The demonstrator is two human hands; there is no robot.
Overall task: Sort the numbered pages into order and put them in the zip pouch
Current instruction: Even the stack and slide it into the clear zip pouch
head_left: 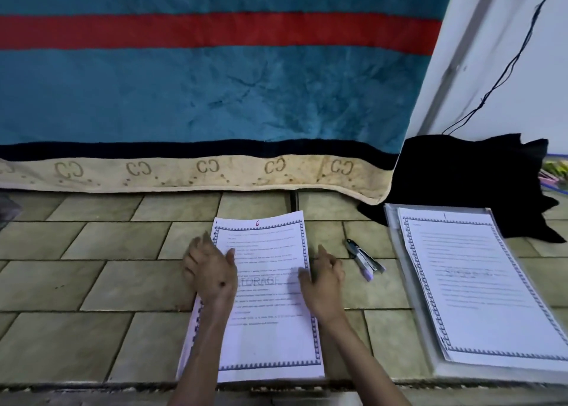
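A stack of white pages with a patterned border lies on the tiled floor in front of me; its top sheet carries a red 6 at the top edge. My left hand rests flat on the stack's left edge, fingers spread. At the stack's right edge lies my right hand, fingers apart, touching the paper. To the right, a clear zip pouch lies flat on the floor with a second stack of pages on it, the top sheet marked 1.
A small stapler lies on the tiles between the two stacks. A black cloth sits behind the pouch. A blue and red blanket hangs along the back, and a cable runs down the white wall.
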